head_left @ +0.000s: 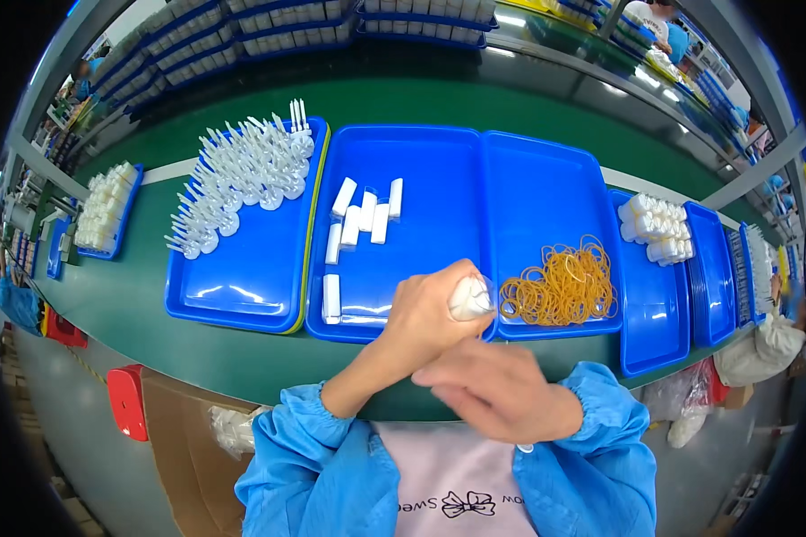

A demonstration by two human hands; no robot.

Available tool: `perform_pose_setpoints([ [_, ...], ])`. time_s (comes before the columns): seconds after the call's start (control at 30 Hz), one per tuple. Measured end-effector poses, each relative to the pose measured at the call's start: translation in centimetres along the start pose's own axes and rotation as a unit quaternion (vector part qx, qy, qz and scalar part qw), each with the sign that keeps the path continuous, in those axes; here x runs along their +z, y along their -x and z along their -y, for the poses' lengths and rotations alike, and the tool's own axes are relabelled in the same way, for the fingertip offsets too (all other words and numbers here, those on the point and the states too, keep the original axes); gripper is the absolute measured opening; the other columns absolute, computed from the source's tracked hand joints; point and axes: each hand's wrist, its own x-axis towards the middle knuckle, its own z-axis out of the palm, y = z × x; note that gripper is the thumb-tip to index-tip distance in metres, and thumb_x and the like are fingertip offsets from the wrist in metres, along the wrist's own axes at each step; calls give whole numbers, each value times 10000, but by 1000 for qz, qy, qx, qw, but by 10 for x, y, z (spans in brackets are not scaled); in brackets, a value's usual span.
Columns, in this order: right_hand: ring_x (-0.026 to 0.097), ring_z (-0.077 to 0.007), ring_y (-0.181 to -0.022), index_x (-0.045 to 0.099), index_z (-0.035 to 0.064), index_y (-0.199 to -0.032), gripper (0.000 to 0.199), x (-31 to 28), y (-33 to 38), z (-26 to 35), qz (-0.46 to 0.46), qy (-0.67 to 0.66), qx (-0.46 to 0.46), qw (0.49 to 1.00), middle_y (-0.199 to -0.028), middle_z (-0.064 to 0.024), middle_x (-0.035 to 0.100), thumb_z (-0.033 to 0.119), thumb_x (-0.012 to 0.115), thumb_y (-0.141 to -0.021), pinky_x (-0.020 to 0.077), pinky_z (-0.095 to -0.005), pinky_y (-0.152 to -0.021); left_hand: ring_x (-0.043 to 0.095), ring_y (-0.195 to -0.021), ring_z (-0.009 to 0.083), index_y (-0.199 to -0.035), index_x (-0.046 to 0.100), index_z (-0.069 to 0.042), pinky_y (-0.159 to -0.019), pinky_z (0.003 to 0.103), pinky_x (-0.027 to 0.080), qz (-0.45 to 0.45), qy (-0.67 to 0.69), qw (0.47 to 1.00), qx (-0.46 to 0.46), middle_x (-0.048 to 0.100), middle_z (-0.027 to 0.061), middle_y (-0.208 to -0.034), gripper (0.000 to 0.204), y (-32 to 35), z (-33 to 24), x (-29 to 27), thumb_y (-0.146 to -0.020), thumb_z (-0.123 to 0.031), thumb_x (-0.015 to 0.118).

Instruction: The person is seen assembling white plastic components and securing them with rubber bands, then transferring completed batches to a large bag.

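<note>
At the far left of a long green tabletop [224, 351], a shallow blue plastic tray [136, 184] packed with short white cylinders [105, 208]. Below, off the table's near edge, a red plastic stool [127, 401], with an opened brown cardboard box [184, 443] just beside it. Next along the tabletop, a larger blue plastic tray [233, 282] with a yellow edge showing beneath; crowded across its far part, clear rounded plastic pieces with slim white points [251, 166]. Touching or nearly touching this, a broad blue plastic tray [412, 143] with seven small white oblong blocks [368, 213]: six loosely clustered, one apart near the near left corner.

Above the near right corner of the broad tray, left hand [428, 309] clamped around a white rounded piece [470, 300], only its end in sight. Just below, right hand [501, 389] blurred, fingers loosely straight, overlapping the left wrist in view; impossible to tell whether touching it or holding anything. Farther right, another blue plastic tray [542, 188] with a heap of thin amber rubber bands [564, 285] toward its near side. Beyond, a narrower blue plastic tray [654, 327] with bundled white cylinders [658, 228] at its far end, then stacked blue trays [712, 268].
</note>
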Motion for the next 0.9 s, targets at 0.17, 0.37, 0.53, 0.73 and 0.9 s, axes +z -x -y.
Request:
perform_pose_setpoints([
  [0.17,548,-99,-646,549,49,-1165,409,-16,-1,-22,11,-18,139,990,-835,-36,571,-13,680,-783,459,-248,-564,669,-750,290,-976,604,-81,-660,372,506,-5,88,993,-75,657,144,-800,350,4,19,-20,-673,-180,749],
  [0.37,462,-26,-601,543,91,-1160,350,-107,-99,-125,-6,-237,217,947,-795,65,548,198,674,-854,320,-185,-475,650,-749,212,-1229,554,-110,-702,344,505,-41,-110,990,-74,658,102,-819,598,-7,0,-24,-669,-150,757],
  [0.53,551,-273,-1104,450,139,-1342,607,-229,-157,-211,-137,549,192,802,-1181,-133,575,195,688,-786,448,-393,-928,593,-688,123,-1167,607,-99,-635,270,474,-44,-75,995,-40,626,46,-765,506,11,-3,-31,-683,-103,755],
  [0.73,638,-181,-815,671,58,-910,117,-178,-89,-167,83,183,75,977,-944,-75,660,68,661,-793,520,-307,-744,561,-683,72,-1117,633,-82,-620,216,451,-71,23,991,-110,613,0,-754,464,51,10,-51,-678,-67,783],
  [0.9,550,-263,-878,691,164,-816,116,-105,6,-154,201,270,50,940,-820,-52,575,121,716,-712,441,-380,-788,509,-644,21,-1092,641,-69,-577,181,409,-60,113,983,-129,569,-44,-720,435,56,13,-46,-682,-35,783],
])
